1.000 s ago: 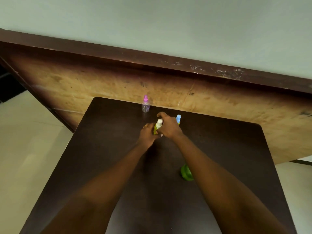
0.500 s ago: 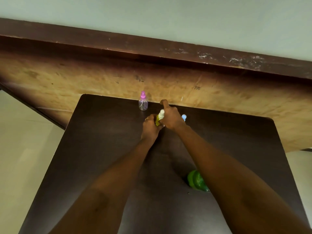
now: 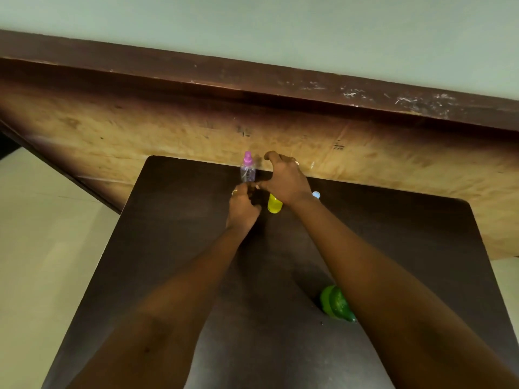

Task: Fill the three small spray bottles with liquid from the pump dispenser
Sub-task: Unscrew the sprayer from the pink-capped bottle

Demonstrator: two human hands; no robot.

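A clear spray bottle with a pink cap (image 3: 247, 168) stands at the table's far edge. My right hand (image 3: 285, 178) arches just right of it, index finger hooked, thumb pointing at its base, gripping nothing I can see. My left hand (image 3: 242, 206), with a ring, has curled fingers just below that bottle; any contact is hidden. A yellow-filled spray bottle (image 3: 274, 204) stands under my right palm, its top hidden. The blue cap of a third bottle (image 3: 316, 195) peeks out behind my right wrist. The green pump dispenser (image 3: 334, 303) sits near me, partly covered by my right forearm.
The dark brown table (image 3: 168, 248) butts against a worn plywood panel (image 3: 140, 130) topped by a dark wooden ledge. Pale floor shows on both sides of the table.
Both hands have left the yellow bottle, which now stands on the table, and have moved forward and left to the pink-capped bottle.
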